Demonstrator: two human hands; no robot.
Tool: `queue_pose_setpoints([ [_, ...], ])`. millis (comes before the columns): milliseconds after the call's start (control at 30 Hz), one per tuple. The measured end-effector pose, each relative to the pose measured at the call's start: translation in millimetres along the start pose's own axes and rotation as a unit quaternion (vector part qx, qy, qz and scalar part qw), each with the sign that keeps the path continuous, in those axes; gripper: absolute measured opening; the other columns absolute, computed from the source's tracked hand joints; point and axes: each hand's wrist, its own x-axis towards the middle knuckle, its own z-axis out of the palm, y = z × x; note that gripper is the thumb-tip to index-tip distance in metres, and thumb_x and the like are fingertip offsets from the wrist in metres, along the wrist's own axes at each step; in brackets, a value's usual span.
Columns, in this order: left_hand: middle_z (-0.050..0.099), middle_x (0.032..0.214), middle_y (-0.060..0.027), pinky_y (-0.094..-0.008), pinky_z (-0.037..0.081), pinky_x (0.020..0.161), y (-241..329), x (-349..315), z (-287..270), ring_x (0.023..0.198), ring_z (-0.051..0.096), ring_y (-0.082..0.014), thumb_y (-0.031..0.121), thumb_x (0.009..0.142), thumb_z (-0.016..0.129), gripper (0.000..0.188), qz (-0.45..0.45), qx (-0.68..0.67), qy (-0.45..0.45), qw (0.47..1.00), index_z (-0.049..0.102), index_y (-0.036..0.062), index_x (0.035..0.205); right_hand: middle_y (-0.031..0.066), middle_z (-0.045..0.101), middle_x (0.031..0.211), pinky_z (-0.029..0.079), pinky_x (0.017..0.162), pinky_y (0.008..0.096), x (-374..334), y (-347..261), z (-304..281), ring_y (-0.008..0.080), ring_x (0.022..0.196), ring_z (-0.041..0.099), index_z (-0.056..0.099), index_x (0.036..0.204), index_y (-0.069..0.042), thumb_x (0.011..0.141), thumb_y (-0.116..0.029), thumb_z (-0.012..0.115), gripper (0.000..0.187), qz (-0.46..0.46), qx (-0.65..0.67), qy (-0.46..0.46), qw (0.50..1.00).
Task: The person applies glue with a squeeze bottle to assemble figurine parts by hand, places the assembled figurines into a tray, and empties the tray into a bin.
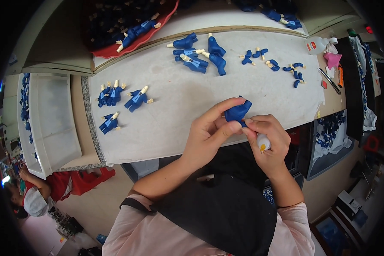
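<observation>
My left hand is closed round a dark blue doll body, held above the near part of the white work surface. Close against it, my right hand grips a small white squeeze bottle with a yellow tip pointing back toward me. Its thumb and forefinger meet at the lower edge of the blue body; whether they pinch a small part there is hidden. Farther off lie several armless blue doll bodies. Small blue arms with cream hands are scattered to their right. Doll bodies with arms lie at the left.
A red basket of blue parts stands at the back left. White trays sit at the left edge. Back right are a clear bottle, a pink object, a pen and an orange cutter. A co-worker is at lower left.
</observation>
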Motion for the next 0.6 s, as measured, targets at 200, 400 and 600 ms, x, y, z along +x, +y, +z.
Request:
queue_pose_setpoints([
  [200, 0.051, 0.105, -0.0083, -0.0227, 0.041, 0.074, 25, -4, -48, 0.084, 0.051, -0.0104, -0.001, 0.076, 0.057, 0.043, 0.099, 0.409, 0.073, 0.904, 0.042, 0.0008, 0.116, 0.0125, 0.052, 0.094, 0.042, 0.051, 0.0217, -6, 4, -6, 0.0133, 0.060, 0.050, 0.056, 0.092, -0.001, 0.063, 0.000, 0.068, 0.032, 0.071, 0.013, 0.047, 0.996],
  [400, 0.051, 0.098, -0.0095, -0.0247, 0.043, 0.070, 52, -13, -72, 0.068, 0.046, -0.0134, 0.000, 0.071, 0.060, 0.039, 0.091, 0.582, 0.134, 0.797, 0.051, 0.0027, 0.109, 0.0114, 0.053, 0.092, 0.039, 0.057, 0.0212, -14, 16, -11, 0.0118, 0.062, 0.048, 0.057, 0.089, -0.001, 0.064, 0.004, 0.064, 0.026, 0.136, 0.026, 0.057, 0.989],
  [600, 0.051, 0.097, -0.0116, -0.0281, 0.044, 0.070, 67, -11, -74, 0.078, 0.052, -0.0192, 0.009, 0.071, 0.063, 0.040, 0.102, 0.646, 0.154, 0.740, 0.052, 0.0038, 0.109, 0.0108, 0.053, 0.092, 0.038, 0.057, 0.0206, -17, 15, -11, 0.0115, 0.062, 0.047, 0.057, 0.088, -0.001, 0.064, 0.006, 0.061, 0.026, 0.138, 0.040, 0.064, 0.987],
])
